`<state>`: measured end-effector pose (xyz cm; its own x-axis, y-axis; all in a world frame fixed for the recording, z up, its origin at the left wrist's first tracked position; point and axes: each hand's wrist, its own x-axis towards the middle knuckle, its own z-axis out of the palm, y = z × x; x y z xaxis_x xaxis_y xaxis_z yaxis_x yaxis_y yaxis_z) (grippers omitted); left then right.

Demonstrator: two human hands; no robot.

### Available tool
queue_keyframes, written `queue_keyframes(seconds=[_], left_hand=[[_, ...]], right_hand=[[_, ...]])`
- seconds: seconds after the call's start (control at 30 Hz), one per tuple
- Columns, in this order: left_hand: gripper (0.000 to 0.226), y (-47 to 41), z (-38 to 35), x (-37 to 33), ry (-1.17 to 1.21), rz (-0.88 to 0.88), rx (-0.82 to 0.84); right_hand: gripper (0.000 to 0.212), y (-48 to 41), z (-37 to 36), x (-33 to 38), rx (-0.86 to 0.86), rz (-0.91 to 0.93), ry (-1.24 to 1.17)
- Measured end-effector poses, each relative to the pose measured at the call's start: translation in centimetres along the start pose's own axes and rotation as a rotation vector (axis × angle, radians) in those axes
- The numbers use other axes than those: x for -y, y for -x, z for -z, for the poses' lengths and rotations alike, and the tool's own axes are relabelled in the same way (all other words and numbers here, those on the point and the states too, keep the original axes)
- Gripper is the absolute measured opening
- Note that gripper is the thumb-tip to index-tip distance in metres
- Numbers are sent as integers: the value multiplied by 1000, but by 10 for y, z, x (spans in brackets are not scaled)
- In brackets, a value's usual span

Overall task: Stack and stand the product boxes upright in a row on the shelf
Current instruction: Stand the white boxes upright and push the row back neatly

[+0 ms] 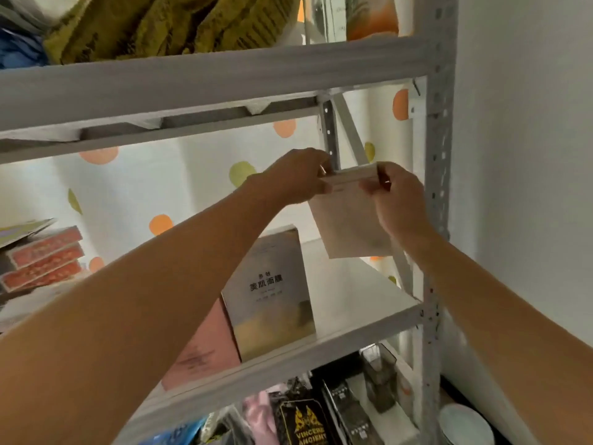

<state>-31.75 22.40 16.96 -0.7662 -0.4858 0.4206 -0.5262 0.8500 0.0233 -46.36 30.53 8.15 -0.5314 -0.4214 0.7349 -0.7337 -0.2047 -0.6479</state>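
A: Item one, location?

B: White box point(348, 216), flat, held in the air above the right end of the shelf point(353, 303), clear of the board. Left hand point(296, 176) was clamped on its upper left corner, right hand point(396, 200) clamped on the upper right corner and side. Both grips closed on the box.

A: Items below the grip?

B: Silver box point(272, 293) with dark lettering, upright on the shelf, below and left of the held box. Pink box point(205, 345), upright, touching its left side, partly hidden by the left forearm.

A: Further from the grip?

B: Stack of red boxes point(45, 255), lying flat, far left on the same shelf. Spotted backing point(179, 175) behind.
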Motion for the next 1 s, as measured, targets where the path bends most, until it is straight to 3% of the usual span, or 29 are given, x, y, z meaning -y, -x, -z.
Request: queue_keyframes(seconds=[0.27,0.5,0.7,1.0], left_hand=[[27,16,-14,-42,18,-59,-89],[31,25,-26,-41,-16,13,44],[33,25,-36,-33,-59,88,33],[32,36,-40,-13,-131,183,218]], right_hand=[[24,49,54,-11,45,-103,-211],[32,85,42,-53,302,-249,-339],[38,71,30,-66,306,-245,-367],[36,93,7,-107,557,-427,-291]])
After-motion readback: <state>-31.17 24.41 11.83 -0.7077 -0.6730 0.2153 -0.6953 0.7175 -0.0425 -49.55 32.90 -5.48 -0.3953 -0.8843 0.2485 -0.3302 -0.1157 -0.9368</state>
